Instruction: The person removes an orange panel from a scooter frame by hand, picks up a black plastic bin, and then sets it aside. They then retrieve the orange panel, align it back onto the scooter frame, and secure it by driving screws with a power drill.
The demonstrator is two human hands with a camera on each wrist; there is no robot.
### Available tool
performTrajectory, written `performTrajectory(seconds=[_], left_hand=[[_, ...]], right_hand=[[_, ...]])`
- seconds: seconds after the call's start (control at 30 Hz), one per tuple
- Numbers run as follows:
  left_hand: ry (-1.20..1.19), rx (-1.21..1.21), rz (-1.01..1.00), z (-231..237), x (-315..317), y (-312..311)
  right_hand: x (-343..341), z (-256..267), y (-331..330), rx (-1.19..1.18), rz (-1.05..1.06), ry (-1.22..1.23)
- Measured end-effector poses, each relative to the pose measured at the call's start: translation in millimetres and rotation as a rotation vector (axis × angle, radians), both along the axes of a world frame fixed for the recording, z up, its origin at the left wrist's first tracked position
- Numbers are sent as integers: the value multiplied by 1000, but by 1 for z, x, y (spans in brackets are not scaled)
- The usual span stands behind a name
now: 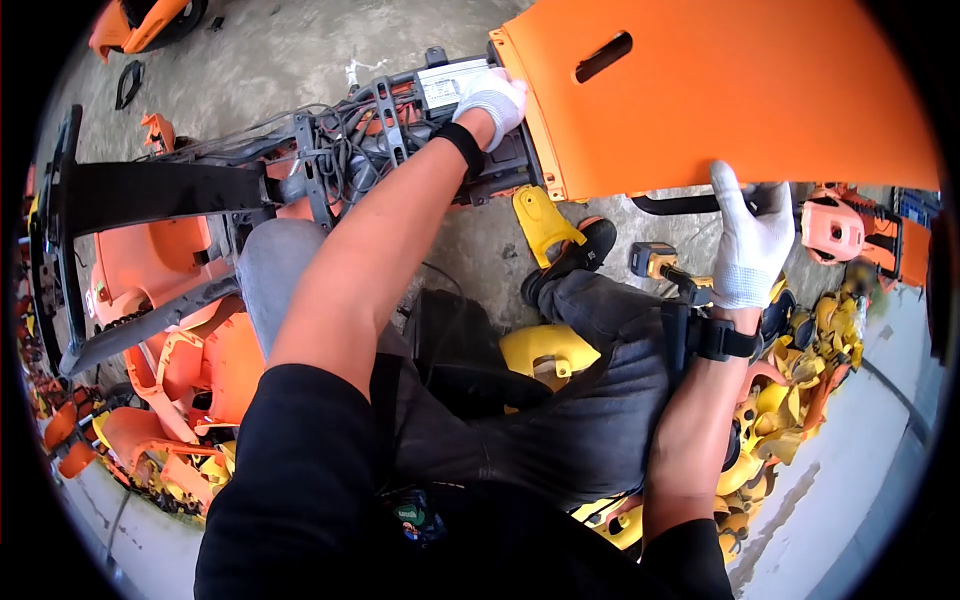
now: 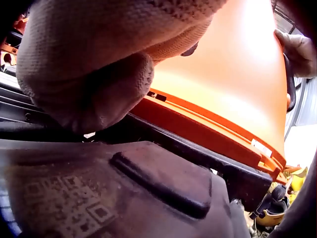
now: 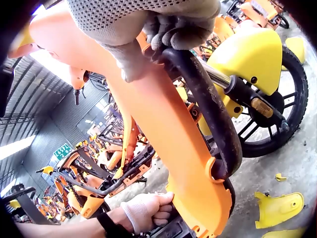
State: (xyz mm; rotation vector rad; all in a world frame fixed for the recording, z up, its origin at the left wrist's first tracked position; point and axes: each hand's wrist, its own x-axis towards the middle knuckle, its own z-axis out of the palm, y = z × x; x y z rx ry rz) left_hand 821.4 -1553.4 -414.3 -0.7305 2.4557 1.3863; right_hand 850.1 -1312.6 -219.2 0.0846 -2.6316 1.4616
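A large orange panel [image 1: 720, 95] with an oval slot lies over the right end of a bare vehicle frame [image 1: 385, 115]. The white-gloved left hand [image 1: 492, 103] grips the panel's end edge with curled fingers, above a black part with a worn square code [image 2: 74, 203]. At the panel's near side the gloved right hand [image 1: 750, 235] holds its edge, thumb on the outer face and fingers curled behind. Beside those fingers, in the right wrist view, runs a curved black bar [image 3: 213, 109]. The left hand [image 3: 148, 213] also shows at the panel's lower end there.
A yellow bracket [image 1: 545, 222] and a yellow-black power tool [image 1: 660, 262] are below the panel. Orange parts [image 1: 235, 365] are heaped at left, yellow ones [image 1: 775, 400] at right. A wheel with a yellow cover [image 3: 250, 59] stands beyond the black bar.
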Motion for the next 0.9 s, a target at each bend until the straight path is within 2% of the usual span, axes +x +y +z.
performTrajectory(seconds=[0.13,0.27,0.33,0.37,0.4,0.47,0.5,0.53,0.57,0.6,0.63,0.67,0.7,0.73,0.8,0.83,0.9], left_hand=[[-34,-28,-52,3,-2,-1],[6,-150,-91,4,4,4],[31,-127,-65,10,16,9],[51,-102,-119,5,21,8],[72,-78,-173,1,25,7],[-13,-218,-216,41,39,16],[33,-241,-254,29,44,15],[78,-139,-273,27,50,16],[6,-163,-276,55,57,25],[-32,-66,-299,58,60,26],[212,-238,-363,11,63,22],[90,-151,-327,26,63,27],[-89,-89,-285,40,59,30],[-18,-205,-315,27,57,29],[-77,-234,-312,21,51,29],[-120,-240,-320,28,48,32],[-104,-306,-342,15,48,30]], right_hand=[[-4,-5,3,43,23,47],[-8,-13,-1,-101,34,16],[-8,-15,-4,-187,19,7],[-9,-16,-4,-42,-24,58],[-11,-19,-4,-50,-36,92],[-9,-17,-5,-35,-50,80],[-8,-17,-4,11,-66,78],[-6,-14,-6,2,-76,121],[-4,-13,-6,4,-75,127],[-4,-12,-7,-6,-76,148],[-4,-14,-7,11,-86,188],[-3,-16,-9,25,-101,222],[-3,-15,-10,-20,-147,140],[-3,-13,-12,-68,-180,48],[-3,-5,-11,-43,-194,-46],[-1,-1,-12,56,-194,-32],[-1,-2,-11,34,-189,-32]])
